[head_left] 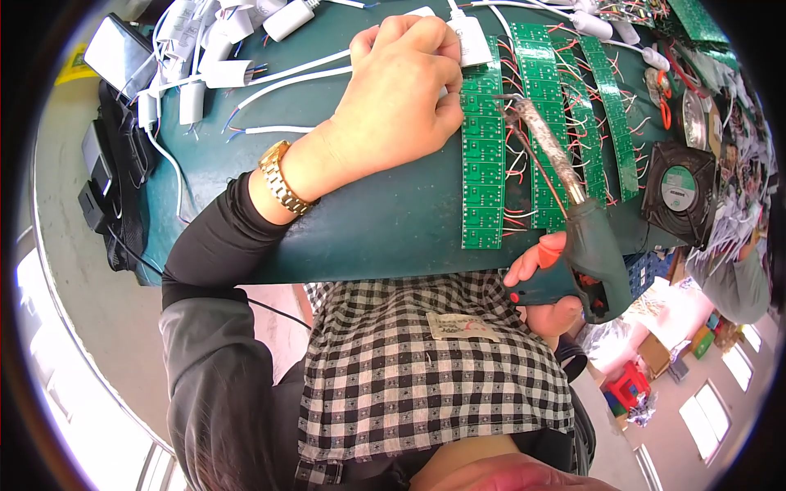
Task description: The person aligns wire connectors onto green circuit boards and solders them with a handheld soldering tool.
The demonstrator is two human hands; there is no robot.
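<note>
My left hand (401, 90), with a gold watch at the wrist, is closed with its fingers curled down at the left edge of a green circuit board strip (483, 188). What its fingertips grip is hidden beneath them. A white rectangular cable housing (471, 41) lies against its knuckles, over the strip's far end. In my right hand (540, 270) is a dark green soldering gun (594, 254), a finger at its orange-red trigger. Its metal barrel points away from me, and the tip is over the strips, just right of my left hand.
More board strips (606, 114) with red and white wires lie to the right, beside a black fan (679, 192) and orange-handled cutters (663, 98). White cables with cylindrical housings (229, 74) crowd the far left, near a phone (123, 53). Another person's arm (729, 282) shows at far right.
</note>
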